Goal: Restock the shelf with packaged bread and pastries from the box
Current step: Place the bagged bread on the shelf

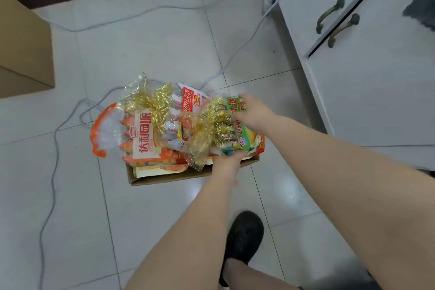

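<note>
A low cardboard box (pixel 164 178) sits on the tiled floor, heaped with packaged pastries. An orange bag with a gold bow (pixel 138 134) lies on the left and a red-and-white pack (pixel 189 100) at the back. On the right lies a green bag with a gold bow (pixel 243 132). My right hand (pixel 253 112) grips the far end of that green bag. My left hand (pixel 227 163) holds its near end at the box's front edge, with the fingers tucked under the pack. The shelf is out of view.
A white cabinet (pixel 367 59) with two bronze handles stands at the right. A larger cardboard box (pixel 23 49) stands at the left edge. Grey cables (pixel 54 148) trail over the floor around the box. My black shoe (pixel 244 235) is just in front of it.
</note>
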`<state>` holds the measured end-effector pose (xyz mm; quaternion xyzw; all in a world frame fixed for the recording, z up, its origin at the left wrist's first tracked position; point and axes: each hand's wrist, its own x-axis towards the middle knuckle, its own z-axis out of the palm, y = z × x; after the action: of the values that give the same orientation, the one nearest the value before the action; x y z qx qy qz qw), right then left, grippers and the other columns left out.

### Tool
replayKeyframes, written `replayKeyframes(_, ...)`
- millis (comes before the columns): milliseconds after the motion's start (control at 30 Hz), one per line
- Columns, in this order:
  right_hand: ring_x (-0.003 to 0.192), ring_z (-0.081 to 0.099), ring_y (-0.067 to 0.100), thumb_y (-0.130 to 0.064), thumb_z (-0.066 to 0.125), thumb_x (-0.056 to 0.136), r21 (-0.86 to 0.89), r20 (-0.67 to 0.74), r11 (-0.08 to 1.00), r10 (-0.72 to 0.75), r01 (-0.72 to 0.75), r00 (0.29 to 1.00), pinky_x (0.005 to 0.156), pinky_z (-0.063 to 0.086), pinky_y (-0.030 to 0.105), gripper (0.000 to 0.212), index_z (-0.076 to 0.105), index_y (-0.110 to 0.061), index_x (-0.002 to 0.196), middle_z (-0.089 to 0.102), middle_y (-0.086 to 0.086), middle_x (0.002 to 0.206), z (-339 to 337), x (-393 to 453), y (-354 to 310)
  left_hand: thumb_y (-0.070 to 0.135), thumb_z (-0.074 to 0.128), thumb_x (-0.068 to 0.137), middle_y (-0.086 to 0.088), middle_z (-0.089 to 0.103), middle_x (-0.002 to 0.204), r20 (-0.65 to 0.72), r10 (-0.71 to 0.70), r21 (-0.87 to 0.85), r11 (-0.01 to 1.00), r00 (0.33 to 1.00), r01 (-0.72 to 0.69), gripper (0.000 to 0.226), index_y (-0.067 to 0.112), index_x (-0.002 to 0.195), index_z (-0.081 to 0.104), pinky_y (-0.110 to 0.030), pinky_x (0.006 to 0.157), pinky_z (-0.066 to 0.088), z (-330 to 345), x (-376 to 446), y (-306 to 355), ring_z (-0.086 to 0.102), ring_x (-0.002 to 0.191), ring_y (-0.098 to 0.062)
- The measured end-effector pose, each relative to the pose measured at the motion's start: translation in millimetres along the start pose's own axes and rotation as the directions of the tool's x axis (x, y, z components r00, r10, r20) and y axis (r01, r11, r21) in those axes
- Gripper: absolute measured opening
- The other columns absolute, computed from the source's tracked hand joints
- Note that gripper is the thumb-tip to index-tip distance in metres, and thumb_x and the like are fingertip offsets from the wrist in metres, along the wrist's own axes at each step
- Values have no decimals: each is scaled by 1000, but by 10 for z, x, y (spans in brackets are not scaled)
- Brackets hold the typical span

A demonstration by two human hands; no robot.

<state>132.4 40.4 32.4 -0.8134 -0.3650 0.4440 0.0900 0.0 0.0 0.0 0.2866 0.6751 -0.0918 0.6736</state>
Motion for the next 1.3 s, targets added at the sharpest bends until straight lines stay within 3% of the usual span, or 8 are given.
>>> replayKeyframes(267, 122, 50, 30, -44, 50, 94, -19, 65, 1000, 2, 0, 998, 97, 38, 33, 52, 45, -11, 134, 52, 12, 135, -37, 391, 0, 32, 76, 76, -5, 51, 132, -261, 175, -213, 949, 949, -233, 76, 9, 136, 36, -50, 98, 48, 122, 283, 139, 52, 121, -29)
replayKeyframes(433, 117, 53, 28, -40, 49, 95, 92, 30, 995, 30, -33, 999, 91, 40, 29, 48, 46, -13, 135, 56, 11, 131, -330, 162, -57, 29, 70, 83, -10, 55, 129, -297, 309, -84, 934, 903, -348, 62, 12, 136, 42, -47, 96, 49, 106, -57, 358, 55, 117, -31)
replayKeyframes(567, 114, 56, 29, -31, 55, 93, 254, -62, 964, 93, -74, 994, 92, 44, 33, 43, 50, -11, 131, 57, 13, 127, -875, -325, -277, 28, 70, 83, -4, 61, 118, -177, 441, 46, 897, 880, -440, 55, 16, 131, 45, -45, 96, 49, -9, -786, 738, 60, 112, -30)
replayKeyframes(700, 93, 57, 23, -21, 62, 85, 366, -135, 928, 132, -75, 982, 79, 46, 32, 44, 48, -10, 125, 59, 10, 109, -1835, -1132, -565, 26, 69, 85, -6, 66, 105, 107, 472, 234, 843, 875, -484, 35, 14, 111, 49, -36, 70, 53, -244, -1890, 1454, 68, 89, -30)
replayKeyframes(800, 77, 55, 16, -15, 67, 84, 399, -182, 914, 153, -69, 971, 61, 43, 25, 46, 42, -7, 121, 57, 6, 95, -2659, -1993, -808, 23, 71, 83, -5, 64, 101, 250, 546, 403, 692, 800, -599, 29, 17, 104, 52, -32, 68, 53, -362, -2943, 2141, 64, 86, -23)
replayKeyframes(900, 110, 58, 22, -32, 82, 69, 419, -213, 907, 155, -53, 965, 91, 49, 34, 92, 31, -10, 142, 55, 10, 129, -3411, -2906, -1037, 19, 71, 83, -2, 63, 99, 419, 567, 478, 526, 709, -703, 36, 17, 114, 53, -38, 75, 55, -321, -4099, 2764, 61, 72, -14)
replayKeyframes(1033, 114, 59, 19, -52, 85, 54, 473, -339, 880, 127, 52, 932, 104, 44, 41, 95, 44, -26, 135, 60, -4, 128, -4218, -4125, -1351, 23, 69, 84, -2, 67, 102, 613, 601, 428, 293, 513, -855, 39, 15, 119, 53, -37, 76, 55, -109, -5483, 3253, 64, 72, -15)
replayKeyframes(1300, 98, 65, 22, -35, 86, 63, 597, -735, 733, 337, 327, 588, 86, 54, 44, 86, 34, -28, 132, 62, 0, 115, -4521, -6514, -1745, 32, 64, 88, -2, 64, 85, 757, 651, 93, -13, 62, -996, 37, 13, 118, 55, -25, 54, 52, 487, -7586, 2960, 60, 61, -12)
